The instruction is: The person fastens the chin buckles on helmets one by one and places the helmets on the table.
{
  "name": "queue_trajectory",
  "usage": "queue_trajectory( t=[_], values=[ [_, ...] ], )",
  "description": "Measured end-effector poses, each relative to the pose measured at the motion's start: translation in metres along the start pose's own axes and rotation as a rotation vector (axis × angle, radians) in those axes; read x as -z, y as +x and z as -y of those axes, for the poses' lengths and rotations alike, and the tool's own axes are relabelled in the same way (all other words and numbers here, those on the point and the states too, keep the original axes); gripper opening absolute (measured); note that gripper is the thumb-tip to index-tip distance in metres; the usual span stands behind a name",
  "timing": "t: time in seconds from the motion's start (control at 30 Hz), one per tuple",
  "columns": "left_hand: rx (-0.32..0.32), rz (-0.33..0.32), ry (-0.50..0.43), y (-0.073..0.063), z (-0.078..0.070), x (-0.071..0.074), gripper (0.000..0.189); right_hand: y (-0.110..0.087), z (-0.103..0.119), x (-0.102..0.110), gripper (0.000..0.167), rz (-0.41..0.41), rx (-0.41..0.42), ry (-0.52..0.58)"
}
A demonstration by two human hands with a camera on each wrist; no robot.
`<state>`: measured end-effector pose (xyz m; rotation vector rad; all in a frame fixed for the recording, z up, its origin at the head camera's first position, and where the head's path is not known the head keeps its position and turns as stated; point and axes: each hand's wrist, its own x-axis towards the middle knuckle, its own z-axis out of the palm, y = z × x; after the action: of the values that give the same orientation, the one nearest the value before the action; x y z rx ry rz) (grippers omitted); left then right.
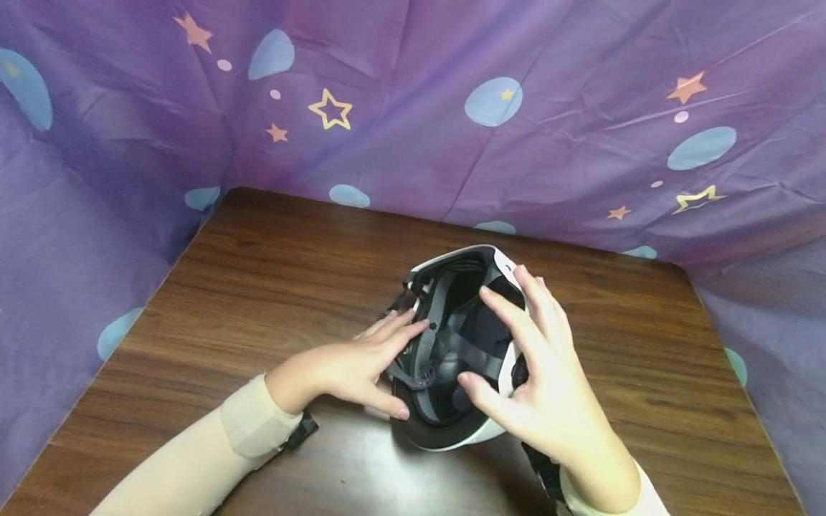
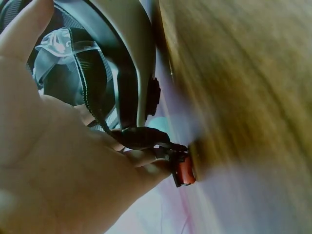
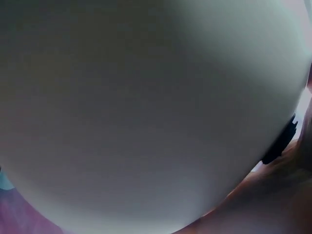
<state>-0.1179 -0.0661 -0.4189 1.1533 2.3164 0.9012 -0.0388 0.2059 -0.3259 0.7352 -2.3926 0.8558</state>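
Observation:
A white helmet (image 1: 492, 432) lies tilted on the table with its dark padded inside facing up toward the head camera. My left hand (image 1: 361, 365) is at its left rim, fingers extended over the edge and thumb held apart. In the left wrist view a black chin strap (image 2: 92, 87) crosses past the left fingers and ends at a red and black buckle (image 2: 184, 170). Over the right rim is my right hand (image 1: 548, 365), fingers and thumb spread wide around the opening. The helmet's smooth outer shell (image 3: 146, 122) fills most of the right wrist view, hiding the right fingers there.
The brown wood-grain table (image 1: 271, 258) stretches around the helmet on every side. Behind it and at both sides hangs a purple curtain (image 1: 413, 158) with stars and blue ovals. A dark wrist band (image 1: 300, 432) sits on the left forearm.

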Motion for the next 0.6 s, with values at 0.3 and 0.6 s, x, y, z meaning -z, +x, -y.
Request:
queue_trajectory(
  t=[0.3, 0.6],
  values=[
    [0.044, -0.052, 0.05, -0.004, 0.001, 0.005, 0.12, -0.002, -0.008, 0.011, 0.076, 0.01, -0.052, -0.047],
    [0.16, -0.153, -0.033, -0.006, 0.005, 0.021, 0.093, -0.001, -0.018, 0.032, 0.083, 0.082, -0.172, -0.12]
  ],
)
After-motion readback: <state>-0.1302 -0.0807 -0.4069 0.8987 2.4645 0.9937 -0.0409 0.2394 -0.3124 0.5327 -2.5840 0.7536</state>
